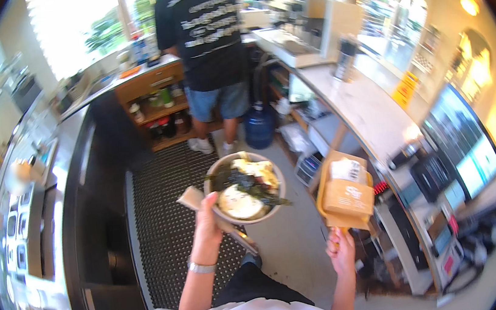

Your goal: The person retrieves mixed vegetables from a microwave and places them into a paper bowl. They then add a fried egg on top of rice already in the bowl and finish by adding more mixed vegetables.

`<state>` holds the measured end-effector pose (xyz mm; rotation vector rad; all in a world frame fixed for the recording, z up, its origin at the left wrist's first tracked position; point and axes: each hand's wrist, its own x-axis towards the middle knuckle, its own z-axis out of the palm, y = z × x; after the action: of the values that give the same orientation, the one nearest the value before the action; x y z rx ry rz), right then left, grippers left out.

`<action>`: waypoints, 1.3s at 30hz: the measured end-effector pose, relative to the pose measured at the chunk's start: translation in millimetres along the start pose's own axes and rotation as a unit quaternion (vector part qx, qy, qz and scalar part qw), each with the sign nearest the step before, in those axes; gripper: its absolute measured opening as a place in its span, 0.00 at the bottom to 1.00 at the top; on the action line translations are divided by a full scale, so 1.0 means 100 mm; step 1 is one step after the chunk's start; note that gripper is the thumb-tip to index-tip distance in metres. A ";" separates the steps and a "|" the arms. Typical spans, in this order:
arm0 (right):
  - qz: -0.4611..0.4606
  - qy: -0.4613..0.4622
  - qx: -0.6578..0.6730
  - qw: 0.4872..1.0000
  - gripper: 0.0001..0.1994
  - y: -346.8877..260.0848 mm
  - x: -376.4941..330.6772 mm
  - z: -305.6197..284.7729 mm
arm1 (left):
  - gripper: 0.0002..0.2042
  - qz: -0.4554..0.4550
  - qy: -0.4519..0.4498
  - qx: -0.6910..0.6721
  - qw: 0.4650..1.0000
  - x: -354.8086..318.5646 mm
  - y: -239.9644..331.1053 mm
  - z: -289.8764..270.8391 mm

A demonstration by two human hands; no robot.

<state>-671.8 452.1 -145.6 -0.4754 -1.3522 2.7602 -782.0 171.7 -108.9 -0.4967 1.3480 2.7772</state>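
Note:
My left hand (207,228) is closed around the side of a round, pale-rimmed bowl (256,219) in front of me. Dark seaweed strips (241,181) lie across the food, beside a pale round portion (238,202) and a yellowish one (257,167). A long flat strip (191,197), pale at its far end, passes under that hand; its kind is unclear. To the right, my right hand (340,251) grips the yellowish near end of a tan tray-like piece. On this piece sits a brown cardboard food box (348,197) with a white label.
Ahead, a person in a black shirt (201,35) faces away, beside a blue water jug (259,126). A steel counter (69,169) runs along my left; a white counter (370,101) with a monitor (460,134) is on my right. A black perforated mat (166,213) covers part of the floor.

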 end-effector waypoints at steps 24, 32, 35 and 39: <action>-0.014 -0.057 0.016 0.998 0.09 -0.65 3.91 0.10 | 0.27 -0.011 0.013 0.020 1.000 3.21 -0.49 1.34; 0.006 -0.052 0.024 0.998 0.09 -0.91 5.34 -0.35 | 0.32 -0.002 0.006 0.030 1.000 3.92 -0.76 2.16; 0.013 -0.055 0.017 0.998 0.08 -0.94 5.72 -0.46 | 0.33 -0.025 0.010 0.023 0.999 4.06 -0.84 2.33; 0.023 -0.047 0.023 0.998 0.08 -0.93 6.06 -0.48 | 0.33 -0.019 -0.031 0.045 0.998 4.20 -0.94 2.44</action>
<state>-1245.2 644.1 -257.7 -0.3836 -1.3099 2.8768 -1233.8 366.4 -160.4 -0.4244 1.4265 2.6645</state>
